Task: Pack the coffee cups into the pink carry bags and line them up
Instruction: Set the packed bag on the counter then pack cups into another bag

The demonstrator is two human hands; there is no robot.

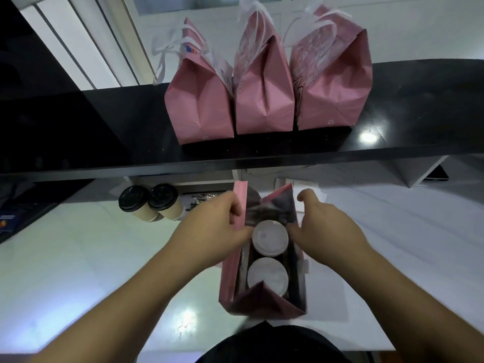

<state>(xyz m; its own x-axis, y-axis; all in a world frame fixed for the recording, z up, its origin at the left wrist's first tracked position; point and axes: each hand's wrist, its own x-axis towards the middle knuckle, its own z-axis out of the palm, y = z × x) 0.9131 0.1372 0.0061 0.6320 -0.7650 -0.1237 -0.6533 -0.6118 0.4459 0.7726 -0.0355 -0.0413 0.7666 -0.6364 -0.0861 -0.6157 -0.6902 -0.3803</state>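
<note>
Head view: three pink carry bags, left (pixel 200 106), middle (pixel 264 100) and right (pixel 332 87), stood packed and lined up side by side on the black shelf (pixel 419 106) at the back, tops folded in, white handles up. On the white table (pixel 91 258), near its front edge, a fourth pink bag (pixel 227 281) stood open with two white-lidded cups inside, far one (pixel 270 238) and near one (pixel 267 276), one behind the other. Left hand (pixel 217 226) pinched the bag's left wall near the rim, thumb curled in by the far cup. Right hand (pixel 324 231) was at the right wall, thumb tip against the far cup's lid edge, index raised; whether the remaining fingers gripped the wall, can't tell. Two black-lidded cups, left (pixel 133 199) and right (pixel 163 197), sat touching at the table's back edge under the shelf, not yet bagged. Judgement: three bags done, fourth loaded but still needs closing and moving up into the row; the black-lidded pair likely needs one more bag, none visible.
</note>
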